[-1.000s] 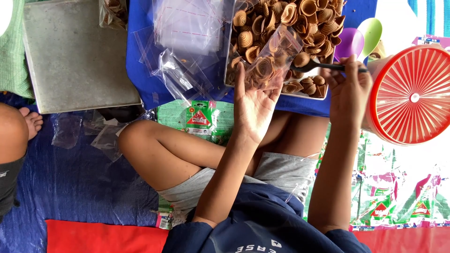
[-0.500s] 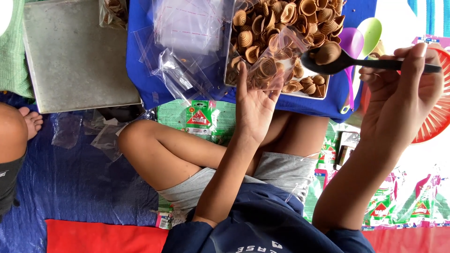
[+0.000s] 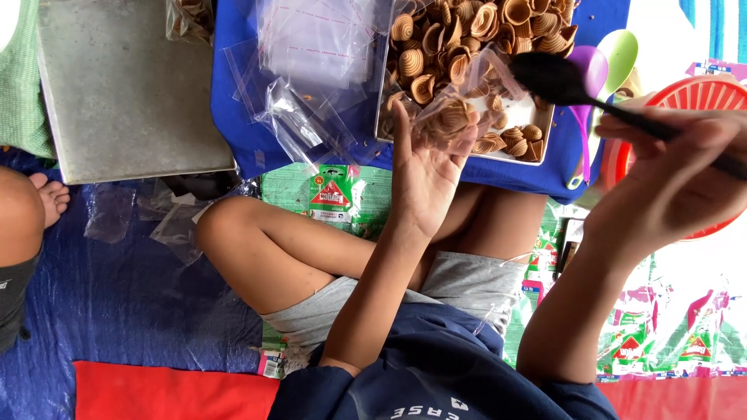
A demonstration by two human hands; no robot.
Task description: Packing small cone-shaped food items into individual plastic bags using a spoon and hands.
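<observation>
Carefully now: left hand (image 3: 424, 175) cupping the clear bag (image 3: 467, 97) open, right hand (image 3: 677, 183) clasping the black spoon (image 3: 560, 78), which should tip squarely over the bag's mouth.

Home floor snack-packing spot: blue tarp (image 3: 117, 295), metal tray (image 3: 498, 152), clear bags (image 3: 311, 47).

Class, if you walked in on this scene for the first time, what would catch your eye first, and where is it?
First the tray of brown spiral shells at top centre, on a blue cloth. Just below it the left hand holds a clear bag part filled with shells, while the right hand holds a black spoon at the bag's mouth. A red ribbed lid glows at the right edge.
</observation>
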